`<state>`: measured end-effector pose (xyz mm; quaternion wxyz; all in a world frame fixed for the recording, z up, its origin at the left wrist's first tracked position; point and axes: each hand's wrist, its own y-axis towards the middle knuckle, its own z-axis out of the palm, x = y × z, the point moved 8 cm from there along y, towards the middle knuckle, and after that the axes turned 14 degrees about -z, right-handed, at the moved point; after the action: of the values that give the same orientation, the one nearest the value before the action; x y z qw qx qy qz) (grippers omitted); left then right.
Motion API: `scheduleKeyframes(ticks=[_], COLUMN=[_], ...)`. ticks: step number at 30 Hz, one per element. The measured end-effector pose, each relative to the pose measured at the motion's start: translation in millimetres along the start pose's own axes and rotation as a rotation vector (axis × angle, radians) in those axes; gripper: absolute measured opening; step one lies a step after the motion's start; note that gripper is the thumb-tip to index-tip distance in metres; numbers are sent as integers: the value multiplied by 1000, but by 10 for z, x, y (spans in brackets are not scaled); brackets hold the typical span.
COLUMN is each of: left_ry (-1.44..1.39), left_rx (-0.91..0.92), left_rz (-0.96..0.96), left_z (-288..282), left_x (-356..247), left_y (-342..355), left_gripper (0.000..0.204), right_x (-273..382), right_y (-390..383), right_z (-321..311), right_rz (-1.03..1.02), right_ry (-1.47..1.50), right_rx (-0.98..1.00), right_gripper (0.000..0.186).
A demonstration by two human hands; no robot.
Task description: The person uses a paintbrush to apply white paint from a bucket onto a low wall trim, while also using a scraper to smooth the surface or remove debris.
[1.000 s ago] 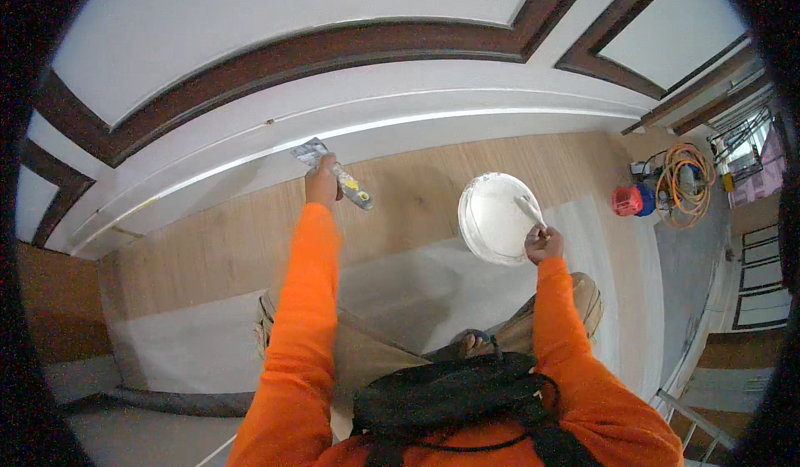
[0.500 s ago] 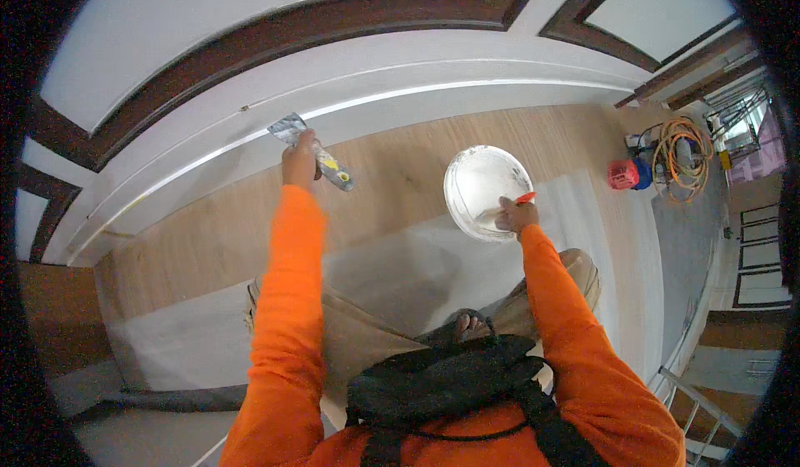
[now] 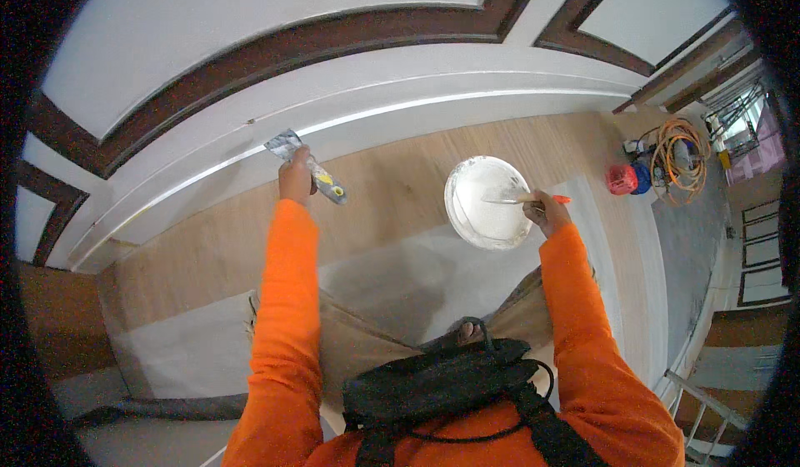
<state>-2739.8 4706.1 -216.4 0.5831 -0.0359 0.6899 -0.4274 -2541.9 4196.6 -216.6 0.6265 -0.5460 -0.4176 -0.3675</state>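
Note:
My left hand (image 3: 297,177) is closed round the handle of a putty knife (image 3: 332,187), its wide, stained blade pointing up toward the white baseboard (image 3: 367,117). Grey and yellow show on the handle's end. Over on the right, my right hand (image 3: 547,212) grips a paintbrush (image 3: 522,197) with an orange-red handle tip. The brush lies level over the right rim of a round white bucket (image 3: 451,209). Its bristles are over the white paint (image 3: 483,185) inside; whether they touch the paint I cannot tell.
White wall panels (image 3: 275,17) with dark brown moulding run behind the baseboard. Pale sheeting (image 3: 392,271) covers part of the wooden floor (image 3: 392,167). An orange hose coil (image 3: 679,160) and a red object (image 3: 621,179) sit at far right. A metal ladder-like frame (image 3: 704,404) stands lower right.
My right hand has moved right and turned the paintbrush from slanting down-left to nearly level, with its bristles now visible. My left hand has shifted slightly down with the putty knife.

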Motion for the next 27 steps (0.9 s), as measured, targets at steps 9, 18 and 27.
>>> scheduleKeyframes(ticks=[9,18,27], left_ry=[-4,-29,-58], left_rx=[13,12,-86], left_rz=[37,55,118], left_z=[45,166,95], left_x=[-54,-184,-78], left_y=[75,298,283], left_gripper=[33,32,31], right_x=[81,-170,-364], right_y=[-83,791,1018], right_z=[48,318,2655], right_rz=[-54,-355,-252], right_ry=[203,446,821], right_rx=[40,3,433], right_gripper=[16,17,26])
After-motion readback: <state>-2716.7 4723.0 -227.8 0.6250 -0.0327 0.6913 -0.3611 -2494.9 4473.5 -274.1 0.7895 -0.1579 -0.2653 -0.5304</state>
